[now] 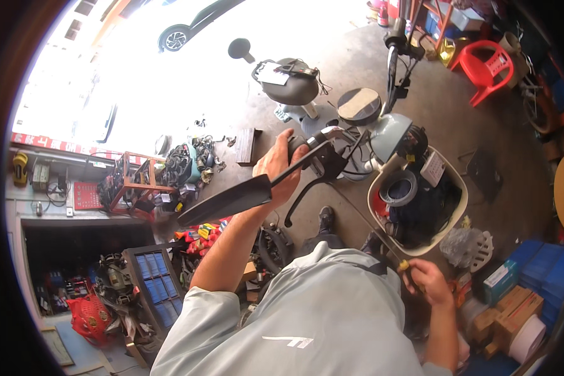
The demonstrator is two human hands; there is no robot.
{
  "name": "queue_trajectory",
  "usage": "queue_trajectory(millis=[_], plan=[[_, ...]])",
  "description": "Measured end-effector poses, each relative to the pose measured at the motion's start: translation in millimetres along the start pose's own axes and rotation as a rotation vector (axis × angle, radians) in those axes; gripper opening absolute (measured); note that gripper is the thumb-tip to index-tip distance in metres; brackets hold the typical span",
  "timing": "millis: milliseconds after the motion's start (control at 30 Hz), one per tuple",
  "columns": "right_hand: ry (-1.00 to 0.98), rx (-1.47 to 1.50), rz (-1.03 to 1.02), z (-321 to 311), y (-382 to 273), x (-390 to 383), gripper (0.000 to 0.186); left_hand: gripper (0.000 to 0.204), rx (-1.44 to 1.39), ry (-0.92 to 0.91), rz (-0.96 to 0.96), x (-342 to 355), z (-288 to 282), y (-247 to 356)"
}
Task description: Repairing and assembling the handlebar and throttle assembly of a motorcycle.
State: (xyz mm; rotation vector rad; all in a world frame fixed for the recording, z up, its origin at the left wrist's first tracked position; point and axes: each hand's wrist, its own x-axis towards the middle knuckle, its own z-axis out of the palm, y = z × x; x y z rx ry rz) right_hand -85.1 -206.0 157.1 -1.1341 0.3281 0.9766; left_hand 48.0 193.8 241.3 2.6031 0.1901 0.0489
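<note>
My left hand is closed around the grip at the left end of a scooter's handlebar. A black rear-view mirror and a black brake lever stick out beside that hand. Low on the right, my right hand is closed on a long thin-shafted tool, seemingly a screwdriver with a yellow part at the handle. Its shaft slants up toward the handlebar, where the tip is hard to make out. The grey-blue headlight housing is open, with dark wiring showing.
A cream tub-like shell holds a grey ring and dark cloth. Ahead stands another scooter. A red plastic chair is far right; blue crates and cartons are near right. Parts and a metal rack crowd the left.
</note>
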Motion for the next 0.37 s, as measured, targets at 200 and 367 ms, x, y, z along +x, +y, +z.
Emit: queue_trajectory(millis=[200, 367], plan=[[0.025, 0.08, -0.414, 19.3, -4.9, 6.1, 0.024, 0.062, -0.123, -0.154, 0.186, 11.9, -15.4, -7.6], [0.195, 0.198, -0.43, 86.1, -54.3, 83.4, 0.013, 0.073, -0.176, -0.096, 0.522, 18.9, -19.4, -3.8]])
